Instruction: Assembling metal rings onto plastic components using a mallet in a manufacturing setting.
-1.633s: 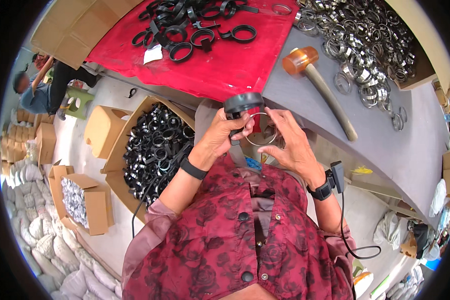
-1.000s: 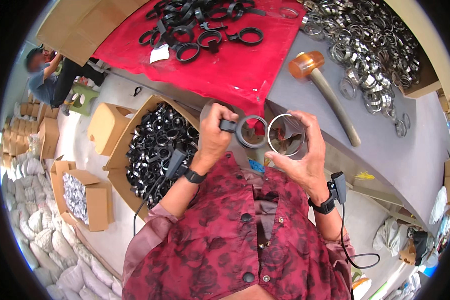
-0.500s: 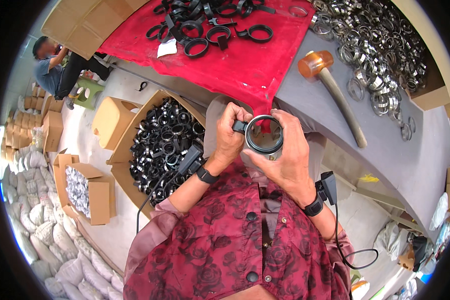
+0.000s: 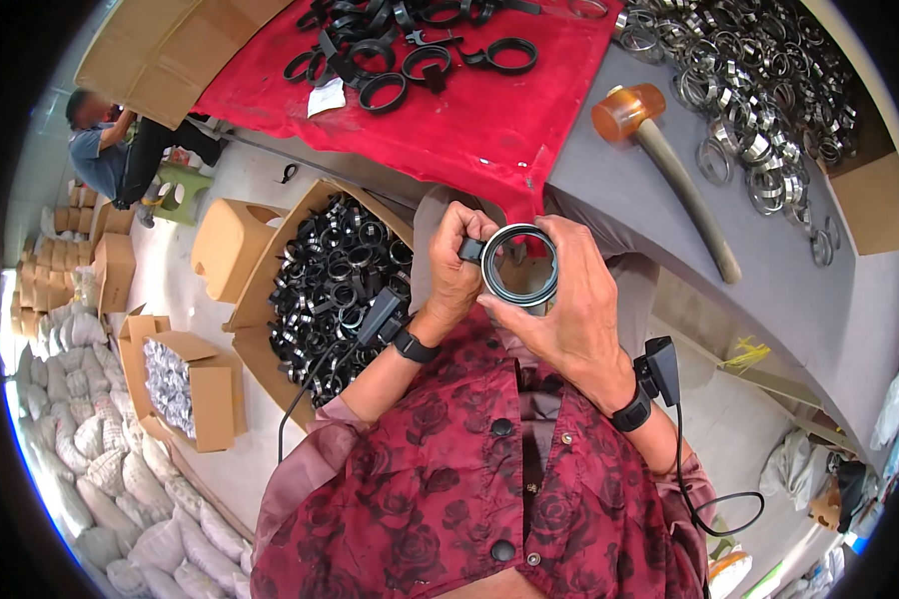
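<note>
Between my two hands is a black ring clamp [image 4: 518,297] with a shiny metal inner band, held face-up in front of my lap. My left hand [image 4: 456,262] is closed around the short tab on its left side. The fingers and thumb of my right hand [image 4: 577,299] curve around the ring's right rim. Just beyond the ring, a corner of red cloth [image 4: 521,200] hangs off the table. Several similar black rings [image 4: 380,92] lie on the red cloth farther away, beside a small white paper [image 4: 326,97].
An orange-headed mallet [image 4: 664,165] rests on the grey table with a heap of metal rings [image 4: 759,110] behind it. To my left stands a carton of finished-looking black rings [image 4: 335,280], near a tan stool [image 4: 228,245]. White sacks [image 4: 110,469] line the floor; another person [image 4: 105,155] sits far left.
The ring has tilted slightly and shifted a little left in my hands. My grip stays the same. The whole view has turned slightly.
</note>
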Demonstrator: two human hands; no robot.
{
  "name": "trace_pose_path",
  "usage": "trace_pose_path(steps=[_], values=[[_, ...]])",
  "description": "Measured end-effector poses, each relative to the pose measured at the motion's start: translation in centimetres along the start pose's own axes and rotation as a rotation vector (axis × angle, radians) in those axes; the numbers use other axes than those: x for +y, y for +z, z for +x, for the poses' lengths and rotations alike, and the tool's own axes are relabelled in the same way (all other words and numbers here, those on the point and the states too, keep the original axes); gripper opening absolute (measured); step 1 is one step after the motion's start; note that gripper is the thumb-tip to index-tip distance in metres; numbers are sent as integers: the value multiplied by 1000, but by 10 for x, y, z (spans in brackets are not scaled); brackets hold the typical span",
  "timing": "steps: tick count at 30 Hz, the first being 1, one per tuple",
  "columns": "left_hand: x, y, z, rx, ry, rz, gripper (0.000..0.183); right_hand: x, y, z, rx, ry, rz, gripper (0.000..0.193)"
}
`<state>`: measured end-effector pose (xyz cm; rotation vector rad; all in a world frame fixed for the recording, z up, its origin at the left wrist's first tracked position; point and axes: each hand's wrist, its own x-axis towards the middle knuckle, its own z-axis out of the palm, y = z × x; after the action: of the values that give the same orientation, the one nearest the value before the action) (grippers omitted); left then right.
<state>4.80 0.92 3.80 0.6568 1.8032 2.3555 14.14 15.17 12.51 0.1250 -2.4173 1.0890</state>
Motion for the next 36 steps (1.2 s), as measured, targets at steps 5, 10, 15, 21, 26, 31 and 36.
trace_pose_path(steps=[5, 10, 15, 21, 26, 31, 36], values=[[-3, -2, -2, 2, -3, 49, 20, 0, 0, 0, 13, 1, 27, 84], [0, 0, -2, 16, -26, 32, 19, 5, 4, -3, 20, 18, 57, 84], [-4, -2, -3, 20, -2, 49, 18, 7, 6, -4, -3, 57, 146, 86], [0, 1, -3, 86, 3, 131, 17, 17, 13, -11, -7, 72, 203, 88], [1, 1, -4, 113, 73, 287, 19, 25, 13, -14, -34, 80, 140, 87], [14, -5, 3, -53, 43, 337, 26, 22, 8, -15, 1, 101, 172, 89], [39, -22, 10, -368, -217, 160, 37, 25, -1, -13, -24, 74, 170, 91]])
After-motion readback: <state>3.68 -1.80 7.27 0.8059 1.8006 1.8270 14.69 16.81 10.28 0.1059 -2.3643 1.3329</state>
